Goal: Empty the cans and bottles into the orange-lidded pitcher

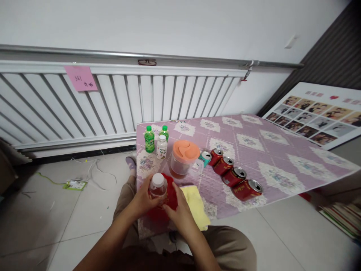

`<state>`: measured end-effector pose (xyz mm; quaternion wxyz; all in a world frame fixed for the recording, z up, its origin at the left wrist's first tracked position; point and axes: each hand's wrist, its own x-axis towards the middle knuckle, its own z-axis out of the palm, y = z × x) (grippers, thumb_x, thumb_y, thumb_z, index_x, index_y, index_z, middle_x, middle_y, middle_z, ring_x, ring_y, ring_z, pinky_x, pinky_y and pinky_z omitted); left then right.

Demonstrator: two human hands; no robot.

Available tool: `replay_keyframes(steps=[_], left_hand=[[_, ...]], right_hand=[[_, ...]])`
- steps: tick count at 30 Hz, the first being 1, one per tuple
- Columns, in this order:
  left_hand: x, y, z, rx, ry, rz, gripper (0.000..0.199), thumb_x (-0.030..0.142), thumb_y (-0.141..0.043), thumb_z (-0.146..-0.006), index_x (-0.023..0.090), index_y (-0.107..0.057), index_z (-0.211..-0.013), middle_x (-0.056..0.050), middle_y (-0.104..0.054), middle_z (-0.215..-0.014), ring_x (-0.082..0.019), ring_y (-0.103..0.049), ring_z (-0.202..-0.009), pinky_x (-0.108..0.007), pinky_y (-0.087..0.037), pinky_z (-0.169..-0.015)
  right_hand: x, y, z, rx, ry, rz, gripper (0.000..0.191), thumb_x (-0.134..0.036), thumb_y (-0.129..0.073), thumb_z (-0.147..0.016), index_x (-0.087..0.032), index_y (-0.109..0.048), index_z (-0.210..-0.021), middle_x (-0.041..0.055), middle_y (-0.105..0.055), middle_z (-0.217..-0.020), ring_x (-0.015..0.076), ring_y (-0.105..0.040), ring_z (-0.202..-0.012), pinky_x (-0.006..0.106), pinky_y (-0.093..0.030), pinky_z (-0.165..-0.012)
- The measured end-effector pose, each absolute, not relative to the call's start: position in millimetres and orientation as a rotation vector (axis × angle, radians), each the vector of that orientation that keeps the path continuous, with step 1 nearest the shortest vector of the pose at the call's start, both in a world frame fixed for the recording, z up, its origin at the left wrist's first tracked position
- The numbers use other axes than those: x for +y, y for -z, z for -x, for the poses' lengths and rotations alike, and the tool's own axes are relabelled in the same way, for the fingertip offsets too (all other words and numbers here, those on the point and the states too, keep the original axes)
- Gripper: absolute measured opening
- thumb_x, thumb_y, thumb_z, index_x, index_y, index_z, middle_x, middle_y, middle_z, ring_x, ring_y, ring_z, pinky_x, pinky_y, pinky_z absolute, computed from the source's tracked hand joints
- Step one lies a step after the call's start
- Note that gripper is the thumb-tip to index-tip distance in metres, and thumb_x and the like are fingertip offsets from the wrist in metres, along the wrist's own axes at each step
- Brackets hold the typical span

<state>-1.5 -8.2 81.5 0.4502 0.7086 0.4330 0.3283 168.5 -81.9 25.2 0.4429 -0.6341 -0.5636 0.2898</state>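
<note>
My left hand (144,199) is wrapped round a clear plastic bottle (161,191) with a white cap, held upright above a red item (171,203) with gold marks. Beside it my right hand (180,210) is open, its thumb pointing at the bottle; whether the thumb touches it I cannot tell. The red item's kind is partly hidden by my hands. To the right lies a folded yellow cloth (196,206). Just beyond my hands stands a clear pitcher (178,167) with an orange lid and some brownish liquid at the bottom.
Behind the pitcher stand a white bottle (161,147) and two green-capped bottles (149,140). A teal can (205,158) and several red cans (235,176) run in a slanting row on the purple quilted tablecloth (225,137). A white radiator (166,98) backs the table; cables (94,171) lie on the floor.
</note>
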Motion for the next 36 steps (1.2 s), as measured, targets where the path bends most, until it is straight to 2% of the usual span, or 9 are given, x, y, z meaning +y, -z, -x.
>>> replay_keyframes(steps=[3,7,11,14,17,21,27,33,36], left_hand=[[-14.0,-81.6,1.9,0.951,-0.799,-1.801,0.076,0.019,-0.072,-0.070,0.018,-0.043,-0.140,-0.012,-0.056,-0.141,-0.029,-0.053,-0.133,-0.043,-0.040,-0.116],[-21.6,-73.3,-0.2,0.850,-0.736,-1.813,0.084,0.013,-0.069,-0.068,0.021,-0.039,-0.145,-0.012,-0.050,-0.149,-0.030,-0.046,-0.139,-0.045,-0.036,-0.119],[-21.0,-72.6,-5.0,0.801,-0.728,-1.726,0.092,0.024,-0.075,-0.071,0.021,-0.031,-0.151,-0.014,-0.047,-0.150,-0.029,-0.049,-0.137,-0.043,-0.044,-0.113],[-13.0,-76.5,-3.9,0.905,-0.764,-1.717,0.075,0.029,-0.071,-0.075,0.023,-0.044,-0.144,-0.012,-0.052,-0.146,-0.028,-0.052,-0.134,-0.042,-0.047,-0.110],[-5.3,-74.1,0.7,1.035,-0.810,-1.701,0.058,0.031,-0.068,-0.076,0.020,-0.057,-0.132,-0.013,-0.061,-0.135,-0.028,-0.061,-0.120,-0.044,-0.052,-0.102],[-5.7,-60.2,3.4,1.086,-0.857,-1.615,0.049,0.035,-0.065,-0.078,0.019,-0.062,-0.124,-0.014,-0.067,-0.125,-0.027,-0.067,-0.107,-0.042,-0.058,-0.091],[-16.4,-54.9,-3.6,1.033,-0.770,-1.607,0.046,0.041,-0.067,-0.078,0.019,-0.065,-0.118,-0.013,-0.072,-0.115,-0.026,-0.070,-0.102,-0.038,-0.060,-0.087],[-18.5,-59.5,-7.7,1.061,-0.784,-1.606,0.048,0.047,-0.069,-0.077,0.019,-0.067,-0.115,-0.012,-0.074,-0.110,-0.026,-0.072,-0.099,-0.038,-0.062,-0.085],[-14.9,-54.0,-5.3,1.072,-0.794,-1.591,0.052,0.054,-0.071,-0.073,0.019,-0.069,-0.111,-0.013,-0.075,-0.110,-0.028,-0.073,-0.096,-0.038,-0.062,-0.083]], right_hand=[[-77.0,-39.0,-160.9,-1.380,-0.865,1.460,0.082,-0.018,-0.069,-0.073,-0.026,-0.039,-0.149,0.0094,-0.047,-0.152,0.0263,-0.043,-0.141,0.049,-0.033,-0.117],[-83.0,-51.4,-160.2,-1.353,-0.968,1.357,0.076,-0.008,-0.068,-0.067,-0.026,-0.049,-0.139,0.0075,-0.062,-0.136,0.0250,-0.059,-0.125,0.046,-0.043,-0.109],[-97.4,-55.7,-176.1,-1.159,-1.012,1.427,0.072,-0.020,-0.076,-0.067,-0.022,-0.048,-0.134,0.0099,-0.069,-0.123,0.0266,-0.069,-0.108,0.044,-0.054,-0.095],[-104.1,-54.8,-208.7,-1.019,-0.942,1.499,0.062,-0.030,-0.075,-0.071,-0.021,-0.050,-0.127,0.0100,-0.074,-0.111,0.0258,-0.073,-0.094,0.041,-0.059,-0.085],[-103.6,-46.7,-256.0,-0.912,-0.659,1.606,0.059,-0.040,-0.076,-0.068,-0.020,-0.054,-0.119,0.0125,-0.074,-0.110,0.0271,-0.073,-0.093,0.042,-0.059,-0.085],[-94.2,-24.3,-315.3,-0.819,-0.316,1.730,0.060,-0.046,-0.074,-0.065,-0.020,-0.054,-0.116,0.0125,-0.072,-0.112,0.0278,-0.071,-0.097,0.044,-0.056,-0.089],[-64.1,-1.3,-352.8,-0.772,-0.239,1.771,0.061,-0.049,-0.072,-0.064,-0.017,-0.055,-0.114,0.0172,-0.069,-0.115,0.0324,-0.067,-0.102,0.050,-0.052,-0.092],[-38.9,15.6,-359.8,-0.768,-0.186,1.760,0.072,-0.047,-0.067,-0.068,-0.013,-0.049,-0.129,0.0190,-0.065,-0.124,0.0302,-0.065,-0.108,0.046,-0.050,-0.096],[-40.0,30.5,-359.8,-0.754,-0.123,1.780,0.072,-0.045,-0.067,-0.065,-0.013,-0.051,-0.128,0.0199,-0.065,-0.125,0.0322,-0.063,-0.112,0.047,-0.048,-0.098]])
